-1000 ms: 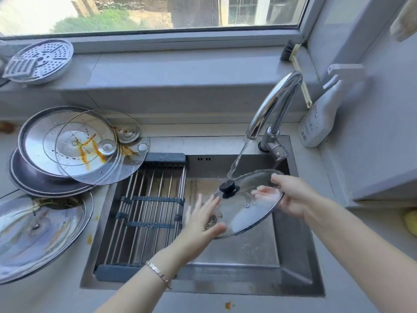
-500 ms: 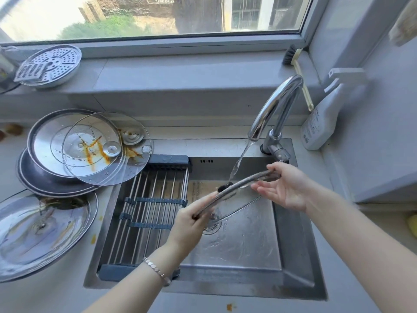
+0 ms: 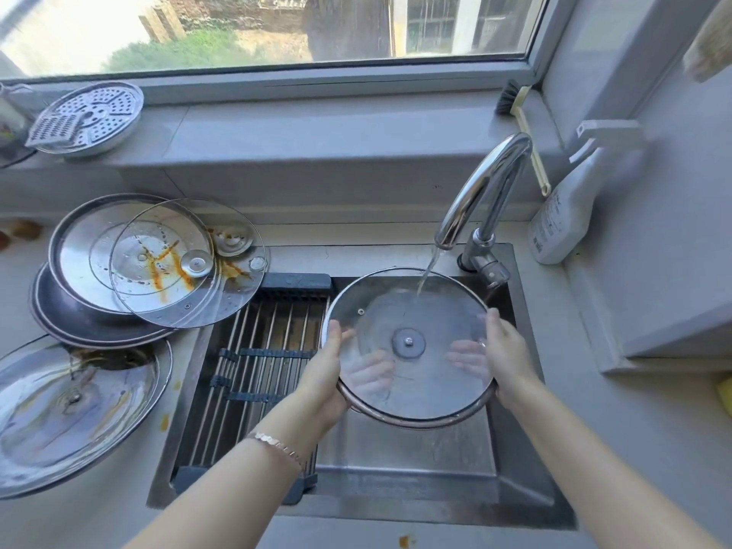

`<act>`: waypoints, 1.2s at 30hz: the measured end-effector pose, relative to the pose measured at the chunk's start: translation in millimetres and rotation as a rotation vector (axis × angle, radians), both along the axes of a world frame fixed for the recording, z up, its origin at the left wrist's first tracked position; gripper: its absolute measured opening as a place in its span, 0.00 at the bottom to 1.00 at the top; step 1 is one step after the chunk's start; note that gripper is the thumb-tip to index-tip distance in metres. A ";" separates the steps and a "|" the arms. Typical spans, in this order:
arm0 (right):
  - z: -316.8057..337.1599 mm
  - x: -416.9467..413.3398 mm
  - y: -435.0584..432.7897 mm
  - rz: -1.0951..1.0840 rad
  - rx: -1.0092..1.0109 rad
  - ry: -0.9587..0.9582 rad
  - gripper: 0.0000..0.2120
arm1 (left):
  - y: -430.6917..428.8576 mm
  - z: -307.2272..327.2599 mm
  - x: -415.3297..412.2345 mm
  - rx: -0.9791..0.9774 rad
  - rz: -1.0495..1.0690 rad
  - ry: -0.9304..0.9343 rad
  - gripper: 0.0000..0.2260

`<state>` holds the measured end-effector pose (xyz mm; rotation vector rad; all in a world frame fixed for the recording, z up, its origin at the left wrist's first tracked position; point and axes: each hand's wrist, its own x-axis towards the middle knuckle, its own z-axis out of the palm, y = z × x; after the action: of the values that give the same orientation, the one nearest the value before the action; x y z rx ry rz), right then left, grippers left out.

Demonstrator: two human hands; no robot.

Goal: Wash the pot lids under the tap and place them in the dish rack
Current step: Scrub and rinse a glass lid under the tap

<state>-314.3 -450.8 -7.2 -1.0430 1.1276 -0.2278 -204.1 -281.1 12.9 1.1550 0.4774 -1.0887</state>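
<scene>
At the far left, a large stainless steel lid (image 3: pixel 59 410) lies on the grey tabletop (image 3: pixel 119 521) with brown sauce marks on it. Behind it there is a stack of dirty lids: a dark round lid (image 3: pixel 71 322) at the bottom, a steel lid (image 3: pixel 79 247) on it, and a glass lid with orange stains (image 3: pixel 186 267) on top, which reaches over the edge of the sink. On the window sill (image 3: pixel 317 128) above them a perforated metal steamer plate (image 3: pixel 89 116) is resting.

The left part of the stainless steel sink (image 3: pixel 416 497) is covered by a roll-up dish rack of metal rods with dark ends (image 3: pixel 261 350); no lid is on it.

Over the sink basin, the person holds a round glass pot lid with a metal rim (image 3: pixel 408 346) in both hands, its underside turned up toward the camera. The left hand (image 3: pixel 325 382) grips the left edge and the right hand (image 3: pixel 507 358) grips the right edge, with fingers visible through the glass. Water from the curved chrome tap (image 3: pixel 483 184) falls on the upper part of the lid.

To the right, a white spray bottle (image 3: pixel 562 215) stands by the wall, and a dish brush (image 3: pixel 519 112) leans in the corner.
</scene>
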 end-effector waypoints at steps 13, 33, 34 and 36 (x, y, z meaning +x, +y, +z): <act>24.4 22.8 -7.1 0.201 -0.367 -0.277 0.12 | 13.9 -16.7 -14.0 -0.115 0.254 -0.078 0.17; -6.4 34.9 -43.2 -0.064 -0.073 0.089 0.14 | -7.4 31.0 2.5 0.665 -0.736 -1.132 0.06; -4.0 39.7 -43.7 -0.097 -0.057 0.058 0.16 | -5.5 31.7 3.1 0.666 -0.746 -1.147 0.06; -0.6 50.6 -41.5 -0.080 -0.056 0.095 0.14 | -1.5 32.1 5.9 0.671 -0.757 -1.162 0.06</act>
<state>-263.8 -492.4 -7.8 -1.0686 1.2566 -0.2772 -198.2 -282.5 45.0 2.4207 -0.6221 -0.6575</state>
